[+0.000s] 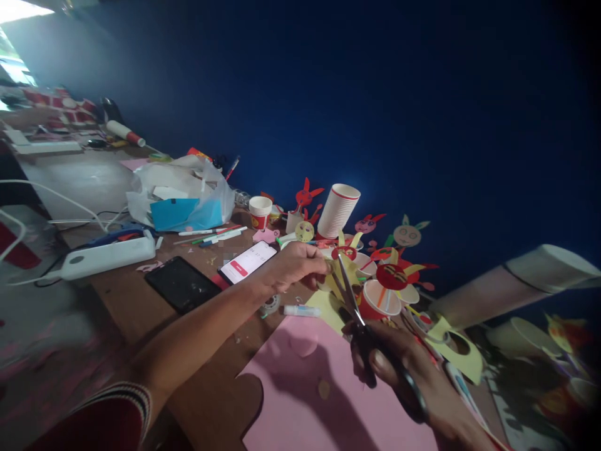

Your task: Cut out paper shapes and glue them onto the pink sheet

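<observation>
Dark blue wall (pixel 263 94) behind brown table (pixel 211 391), bright light (pixel 21 9) upper left.

The right hand (pixel 399 358) holds scissors (pixel 351 297) near yellow paper (pixel 333 288) in the left hand (pixel 297 266).

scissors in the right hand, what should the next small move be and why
Probably ease the scissors shut in one short snip: the right hand holds them with the blades apart at the yellow paper, which the left hand pinches. Whether its edge lies between the blades is hard to tell.
</observation>
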### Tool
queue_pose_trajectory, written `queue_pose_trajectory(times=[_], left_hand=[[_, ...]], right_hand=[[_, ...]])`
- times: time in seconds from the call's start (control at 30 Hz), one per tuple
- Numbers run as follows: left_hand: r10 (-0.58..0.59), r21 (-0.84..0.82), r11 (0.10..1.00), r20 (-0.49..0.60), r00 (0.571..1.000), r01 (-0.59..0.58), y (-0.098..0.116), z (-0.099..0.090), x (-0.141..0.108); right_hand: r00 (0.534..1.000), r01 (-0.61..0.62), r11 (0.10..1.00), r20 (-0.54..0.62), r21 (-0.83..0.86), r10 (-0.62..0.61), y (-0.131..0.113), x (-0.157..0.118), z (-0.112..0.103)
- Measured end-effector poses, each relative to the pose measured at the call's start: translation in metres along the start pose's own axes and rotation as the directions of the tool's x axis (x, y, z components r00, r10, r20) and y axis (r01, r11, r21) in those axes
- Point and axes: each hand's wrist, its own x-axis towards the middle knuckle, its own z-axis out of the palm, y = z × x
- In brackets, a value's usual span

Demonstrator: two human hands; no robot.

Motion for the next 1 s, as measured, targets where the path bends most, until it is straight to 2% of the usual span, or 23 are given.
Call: queue_pose_trajectory(times=[0.17, 0.27, 0.33, 0.53, 0.87, 1.0], left_hand=[[0.108, 0.090, 0.991, -0.061, 0.992, -0.103, 0.001, 0.001, -0.003], [0.230, 0.176, 0.963, -0.129, 0.965, -0.206, 0.002, 0.002, -0.005], [0.263, 0.187, 0.954, -0.136, 0.955, -0.236, 0.003, 0.003, -0.006], [0.102, 0.089, 0.991, -0.048, 0.994, -0.098, 0.006, 0.005, -0.008], [0.073, 0.078, 0.994, 0.046, 0.996, -0.077, 0.006, 0.005, -0.008], [0.031, 0.008, 0.999, 0.058, 0.998, -0.031, 0.005, 0.003, -0.007]], right_hand=[[1.000, 0.015, 1.000, 0.004, 0.011, -0.015, -0.002, 0.001, 0.001], [1.000, 0.022, 1.000, -0.012, 0.014, -0.022, -0.006, 0.002, 0.001], [0.999, 0.029, 0.999, -0.017, 0.021, -0.029, -0.007, 0.002, 0.001], [0.998, 0.061, 0.996, -0.015, 0.072, -0.060, 0.002, 0.004, 0.003], [0.996, 0.084, 0.996, -0.028, 0.017, -0.083, 0.003, 0.007, 0.006], [0.993, 0.110, 0.994, -0.032, 0.005, -0.110, 0.008, 0.008, 0.007]])
